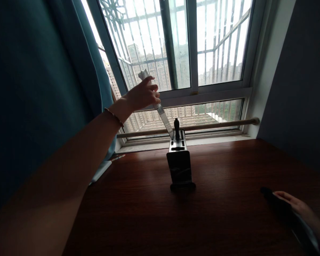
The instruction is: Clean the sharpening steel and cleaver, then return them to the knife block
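Observation:
In the head view, my left hand is raised and closed around the pale handle of a knife. The blade slants down to the right, its lower end at the top of a black knife block; whether the tip is inside a slot I cannot tell. Another dark handle stands upright in the block's top. At the lower right, my right hand grips a long dark knife, whose black end points up and left. Shadow hides much of its shape.
The block stands on a reddish-brown wooden table. A white flat object lies at the table's left edge by a teal curtain. Behind are a horizontal rail and a barred window. A dark wall rises at right.

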`<state>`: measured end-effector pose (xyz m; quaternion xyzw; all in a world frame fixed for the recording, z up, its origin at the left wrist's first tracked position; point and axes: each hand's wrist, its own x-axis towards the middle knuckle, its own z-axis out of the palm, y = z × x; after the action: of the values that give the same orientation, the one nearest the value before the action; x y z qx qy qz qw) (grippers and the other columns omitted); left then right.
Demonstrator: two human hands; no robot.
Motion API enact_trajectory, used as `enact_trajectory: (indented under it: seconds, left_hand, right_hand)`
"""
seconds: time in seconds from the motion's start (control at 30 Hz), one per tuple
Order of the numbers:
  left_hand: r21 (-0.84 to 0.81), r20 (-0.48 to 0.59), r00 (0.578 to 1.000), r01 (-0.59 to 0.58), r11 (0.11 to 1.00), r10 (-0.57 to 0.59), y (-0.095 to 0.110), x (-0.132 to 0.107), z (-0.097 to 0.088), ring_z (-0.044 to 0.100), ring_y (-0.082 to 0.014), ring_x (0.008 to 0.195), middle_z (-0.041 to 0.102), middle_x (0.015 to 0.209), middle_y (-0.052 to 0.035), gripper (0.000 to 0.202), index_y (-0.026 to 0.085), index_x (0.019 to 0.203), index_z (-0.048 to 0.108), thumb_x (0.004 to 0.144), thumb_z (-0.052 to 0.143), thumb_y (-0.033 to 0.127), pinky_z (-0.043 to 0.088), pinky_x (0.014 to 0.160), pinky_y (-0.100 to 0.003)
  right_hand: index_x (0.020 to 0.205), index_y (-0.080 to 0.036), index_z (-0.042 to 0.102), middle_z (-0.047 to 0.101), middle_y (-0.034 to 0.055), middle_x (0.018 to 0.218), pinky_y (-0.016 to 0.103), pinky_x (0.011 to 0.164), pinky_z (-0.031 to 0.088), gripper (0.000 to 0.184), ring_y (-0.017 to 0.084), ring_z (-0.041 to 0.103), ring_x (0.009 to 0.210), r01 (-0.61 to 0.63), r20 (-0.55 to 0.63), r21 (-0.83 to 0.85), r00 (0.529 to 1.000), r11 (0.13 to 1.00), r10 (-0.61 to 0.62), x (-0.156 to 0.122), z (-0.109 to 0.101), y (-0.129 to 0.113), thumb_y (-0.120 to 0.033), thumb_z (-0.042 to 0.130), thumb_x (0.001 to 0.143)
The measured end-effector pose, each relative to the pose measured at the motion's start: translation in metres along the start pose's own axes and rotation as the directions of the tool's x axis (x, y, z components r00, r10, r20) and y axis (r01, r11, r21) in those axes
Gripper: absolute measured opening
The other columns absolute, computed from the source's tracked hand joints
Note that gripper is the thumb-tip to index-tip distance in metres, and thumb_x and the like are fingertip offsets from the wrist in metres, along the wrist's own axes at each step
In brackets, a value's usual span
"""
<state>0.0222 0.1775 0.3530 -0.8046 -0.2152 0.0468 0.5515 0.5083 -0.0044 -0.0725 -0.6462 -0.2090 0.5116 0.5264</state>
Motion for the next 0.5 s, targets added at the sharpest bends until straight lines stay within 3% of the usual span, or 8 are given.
enact_trajectory:
  seconds: [0.23,0.5]
  left_hand:
    - [-0.037,-0.046,0.998,-0.035,0.999,0.033,0.006,0.020,0.001,0.048,-0.0185,0.100,0.057,0.075,-0.0012,0.036,0.017,0.071,0.062,0.085,0.030,0.008,0.013,0.104,-0.049]
    - [0.151,-0.052,0.987,-0.142,0.978,0.151,0.025,0.041,0.011,0.055,-0.0171,0.088,0.060,0.072,0.0012,0.039,0.020,0.076,0.063,0.080,0.030,0.000,0.013,0.107,-0.044]
  right_hand:
    - [0.065,-0.027,0.070,0.068,-0.0033,0.064,0.014,0.050,0.045,0.030,0.012,0.058,0.059,-0.031,0.003,0.054,1.000,0.998,0.031,-0.005,0.003,-0.005,-0.034,0.081,0.038]
    - [0.064,-0.027,0.071,0.069,-0.0025,0.066,0.017,0.050,0.047,0.029,0.015,0.060,0.061,0.013,0.003,0.030,1.000,0.999,-0.013,0.001,-0.001,-0.001,-0.033,0.080,0.037]
